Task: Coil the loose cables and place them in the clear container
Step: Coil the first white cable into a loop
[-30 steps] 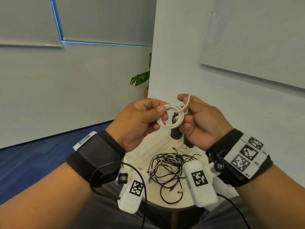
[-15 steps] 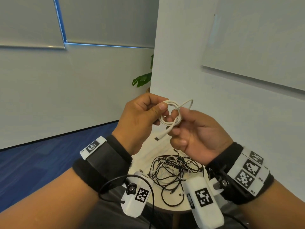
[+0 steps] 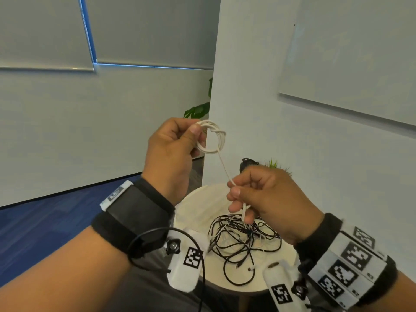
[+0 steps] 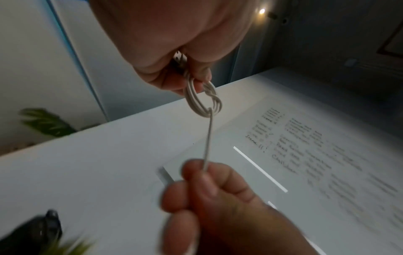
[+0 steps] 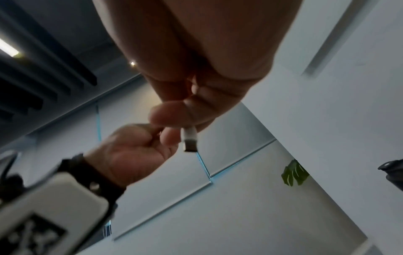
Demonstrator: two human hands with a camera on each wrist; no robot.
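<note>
**White cable coil held up above a round table**

White cable [image 3: 211,137], wound into a small tight coil, is pinched between the thumb and curled fingers of the left hand [image 3: 171,154], raised well above the round white table [image 3: 193,212]. From the lower edge of the coil a single straight strand is drawn down and to the right, into the right hand [image 3: 267,199], which is held lower, just above the table. That strand is gripped between the right thumb and curled fingers, and the free end is seen poking out under the fist. In the right wrist view the end is shown as a white plug with a metal tip [image 5: 190,140], protruding below the fingers. In the left wrist view a wrap of cable is seen knotted round the loops of the coil.

On the table, directly below the right hand, a loose tangle of black cables [image 3: 243,242] is spread, with a few thin white strands mixed in; several small plugs lie at its near edge. Behind the table, a dark object [image 3: 247,164] and a small green plant [image 3: 273,164] are partly hidden by the right hand. A whiteboard [image 3: 351,57] is mounted on the wall to the right of the table. The clear container cannot be made out in any view.
</note>
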